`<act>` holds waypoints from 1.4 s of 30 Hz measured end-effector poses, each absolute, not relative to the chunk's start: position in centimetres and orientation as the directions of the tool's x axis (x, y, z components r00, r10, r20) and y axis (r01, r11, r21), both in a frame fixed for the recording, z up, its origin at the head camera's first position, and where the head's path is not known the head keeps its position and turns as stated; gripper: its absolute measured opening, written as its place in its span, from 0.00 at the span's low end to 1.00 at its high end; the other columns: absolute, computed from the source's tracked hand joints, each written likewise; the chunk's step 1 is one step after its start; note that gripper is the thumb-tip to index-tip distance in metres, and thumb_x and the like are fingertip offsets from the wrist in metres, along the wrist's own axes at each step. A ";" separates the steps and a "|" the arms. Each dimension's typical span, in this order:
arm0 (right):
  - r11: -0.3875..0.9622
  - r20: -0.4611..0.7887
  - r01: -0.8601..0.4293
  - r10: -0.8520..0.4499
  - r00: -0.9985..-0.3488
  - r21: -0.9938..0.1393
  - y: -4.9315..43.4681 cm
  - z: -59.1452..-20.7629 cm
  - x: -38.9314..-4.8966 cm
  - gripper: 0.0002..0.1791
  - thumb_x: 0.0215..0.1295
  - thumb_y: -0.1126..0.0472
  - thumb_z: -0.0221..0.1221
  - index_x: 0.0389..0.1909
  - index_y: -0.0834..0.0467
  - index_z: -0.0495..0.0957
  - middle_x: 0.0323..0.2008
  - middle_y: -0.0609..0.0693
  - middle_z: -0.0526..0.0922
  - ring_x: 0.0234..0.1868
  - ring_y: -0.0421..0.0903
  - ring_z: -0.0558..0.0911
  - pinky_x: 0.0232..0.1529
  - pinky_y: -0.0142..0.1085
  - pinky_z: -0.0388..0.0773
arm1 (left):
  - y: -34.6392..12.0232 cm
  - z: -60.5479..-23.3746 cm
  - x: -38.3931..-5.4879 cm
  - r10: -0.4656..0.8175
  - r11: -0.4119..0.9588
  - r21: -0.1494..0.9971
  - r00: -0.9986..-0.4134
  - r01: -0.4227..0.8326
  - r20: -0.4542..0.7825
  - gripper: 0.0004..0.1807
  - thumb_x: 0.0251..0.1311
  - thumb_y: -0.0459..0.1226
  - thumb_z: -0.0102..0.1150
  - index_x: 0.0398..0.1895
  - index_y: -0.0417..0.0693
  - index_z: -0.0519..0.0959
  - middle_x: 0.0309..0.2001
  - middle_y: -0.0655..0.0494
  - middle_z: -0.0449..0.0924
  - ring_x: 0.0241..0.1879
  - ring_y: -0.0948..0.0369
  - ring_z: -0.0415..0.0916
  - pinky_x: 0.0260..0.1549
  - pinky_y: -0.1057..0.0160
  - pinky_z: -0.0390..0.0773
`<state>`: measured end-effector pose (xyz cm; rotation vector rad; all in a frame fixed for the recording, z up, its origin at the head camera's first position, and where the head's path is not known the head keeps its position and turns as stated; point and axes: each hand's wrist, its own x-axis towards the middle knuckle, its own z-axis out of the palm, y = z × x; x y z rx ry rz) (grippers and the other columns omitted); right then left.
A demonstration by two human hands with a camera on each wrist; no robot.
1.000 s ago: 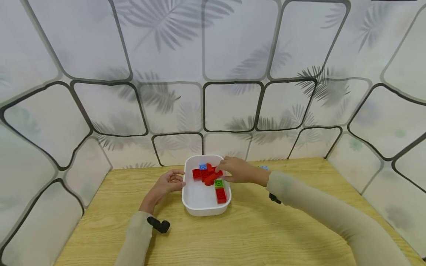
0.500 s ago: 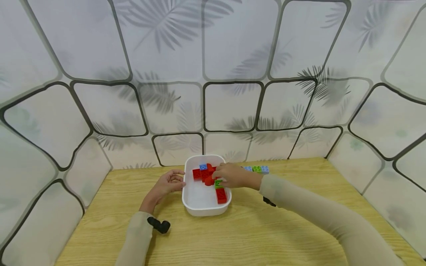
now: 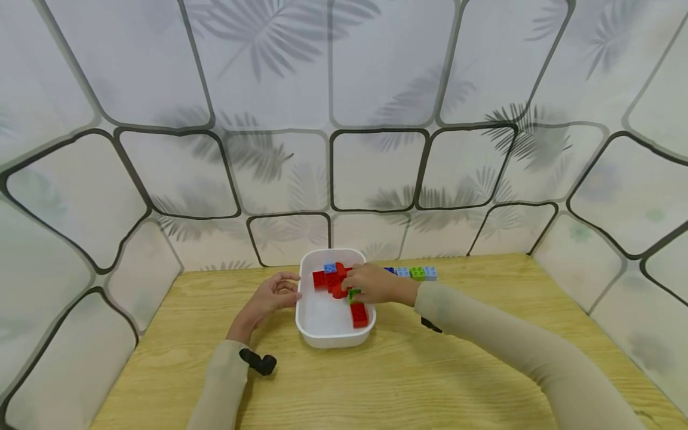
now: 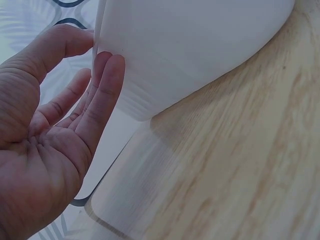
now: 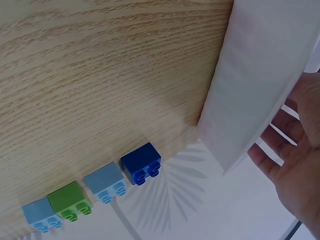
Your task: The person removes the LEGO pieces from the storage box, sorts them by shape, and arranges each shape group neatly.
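Observation:
A white tray [image 3: 322, 325] stands near the back of the table, holding several red bricks [image 3: 331, 280], a light blue brick [image 3: 329, 269] and a green brick [image 3: 353, 295]. My left hand [image 3: 271, 295] touches the tray's left side; in the left wrist view its thumb [image 4: 70, 41] meets the rim while the other fingertips [image 4: 117, 67] rest against the outer wall. Over the right rim reaches my right hand [image 3: 378, 283], pinching the green brick, which its fingers partly cover. In the right wrist view the tray wall [image 5: 260, 75] hides those fingertips. A red brick [image 3: 359, 315] lies just in front.
To the right of the tray, a row along the table's back edge has a dark blue brick [image 5: 141, 162], a light blue brick [image 5: 105, 181], a green brick [image 5: 70, 201] and another light blue brick [image 5: 41, 214]. A patterned curtain [image 3: 376, 167] encloses the wooden table [image 3: 344, 394].
My right hand has moved left and slightly down inside the tray, from the red bricks to the green brick, which it now pinches. The brick row has come into sight. My left hand has stayed put.

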<state>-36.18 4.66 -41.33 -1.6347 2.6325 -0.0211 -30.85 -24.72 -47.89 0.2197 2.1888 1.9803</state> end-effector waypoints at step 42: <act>0.555 -0.133 -0.832 -0.826 -0.548 -0.020 3.1 -42.2 -37.0 0.18 0.64 0.60 0.69 0.55 0.53 0.84 0.50 0.45 0.87 0.47 0.45 0.78 0.52 0.40 0.79 | -24.8 -47.7 -30.7 0.259 0.115 0.993 -0.966 0.034 0.003 0.29 0.66 0.30 0.64 0.68 0.31 0.66 0.47 0.50 0.75 0.44 0.63 0.79 0.48 0.61 0.85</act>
